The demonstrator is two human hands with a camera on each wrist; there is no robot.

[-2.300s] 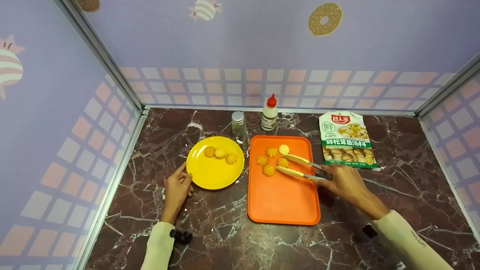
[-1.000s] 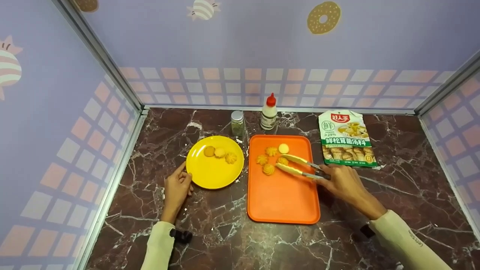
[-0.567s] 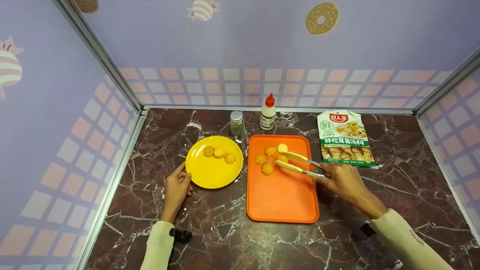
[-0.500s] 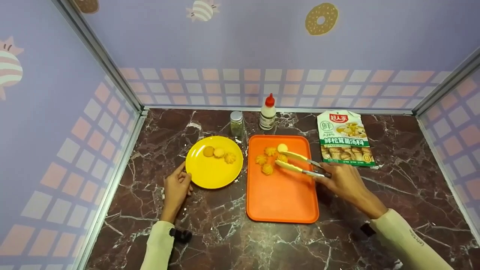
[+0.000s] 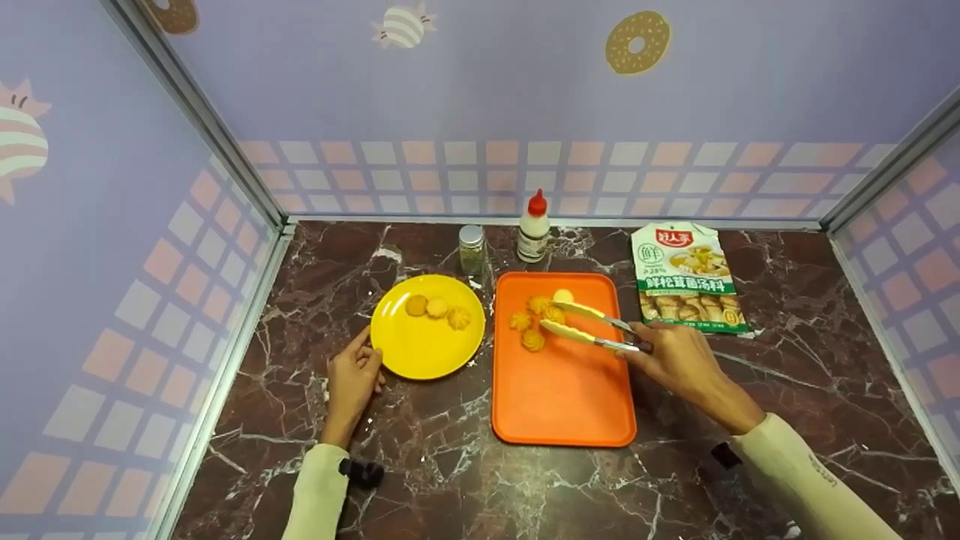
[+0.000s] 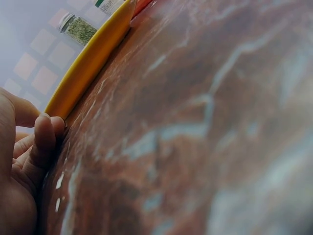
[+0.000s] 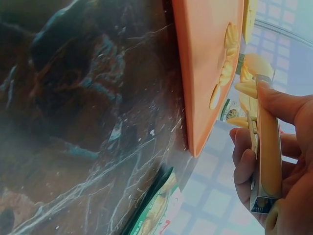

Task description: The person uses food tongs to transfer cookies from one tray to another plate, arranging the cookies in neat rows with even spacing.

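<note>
In the head view my left hand (image 5: 354,375) pinches the near left rim of a yellow plate (image 5: 424,352); the left wrist view shows thumb and fingertips at that rim. Three cookies (image 5: 437,307) lie in a row on the plate. My right hand (image 5: 679,360) grips a pair of tongs (image 5: 592,341) with yellow tips over an orange tray (image 5: 562,405). One swirled cookie (image 5: 553,315) sits between the tong tips. Beside it on the tray are other piped cookies (image 5: 533,341) and a pale round cookie (image 5: 562,297), partly covered by the upper tip.
Behind the plate stands a glass jar (image 5: 472,251) of green flakes. A red-capped squeeze bottle (image 5: 533,229) is behind the tray. A green and white food packet (image 5: 690,277) lies right of the tray. Walls enclose the dark marbled table (image 5: 450,480) at the back and sides.
The tongs have shifted slightly left with the swirled cookie between their tips, bringing it nearer the other cookies. My left hand has stayed on the plate's rim.
</note>
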